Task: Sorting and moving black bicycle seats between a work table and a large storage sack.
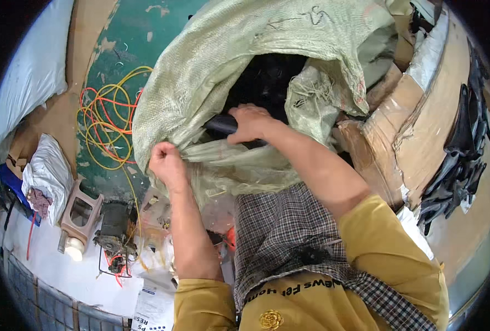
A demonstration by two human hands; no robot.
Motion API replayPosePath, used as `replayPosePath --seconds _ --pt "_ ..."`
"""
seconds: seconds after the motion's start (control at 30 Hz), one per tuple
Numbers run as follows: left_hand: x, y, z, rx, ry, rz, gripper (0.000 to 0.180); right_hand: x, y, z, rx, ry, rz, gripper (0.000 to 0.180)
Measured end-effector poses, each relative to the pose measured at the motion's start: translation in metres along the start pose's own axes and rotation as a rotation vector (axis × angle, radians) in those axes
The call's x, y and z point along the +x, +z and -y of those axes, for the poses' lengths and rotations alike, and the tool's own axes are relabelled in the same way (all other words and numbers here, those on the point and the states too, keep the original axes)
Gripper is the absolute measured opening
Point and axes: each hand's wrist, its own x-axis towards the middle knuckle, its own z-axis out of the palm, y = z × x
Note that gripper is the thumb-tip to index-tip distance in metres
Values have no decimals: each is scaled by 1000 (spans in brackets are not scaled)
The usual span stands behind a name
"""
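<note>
A large pale-green woven sack (187, 83) lies in front of me with its mouth open toward me. My left hand (167, 163) is closed on the near-left rim of the sack, pinching a fold of the weave. Inside the mouth, my right hand (251, 122) is wrapped round a smooth black rounded piece (221, 124). Its far end goes out of sight under my fingers, so its full shape cannot be made out. Deeper in the sack are more dark things, too shadowed to tell apart.
Several black plastic pieces (457, 160) lie on cardboard (391, 143) at the right. Tangled yellow and orange cord (109, 118) rests on the green floor (126, 33). At the lower left are a beige plastic frame (82, 208), a dark motor-like device (115, 226) and a white bag (47, 165).
</note>
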Motion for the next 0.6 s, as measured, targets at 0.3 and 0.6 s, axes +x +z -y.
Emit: replayPosePath --seconds 0.3,0.6 --pt "24 -37 39 169 -93 -154 18 -115 -56 -6 213 -272 -615 44" --pt "-14 -35 -16 -125 -399 222 48 -285 -92 -35 1155 -514 -986 37"
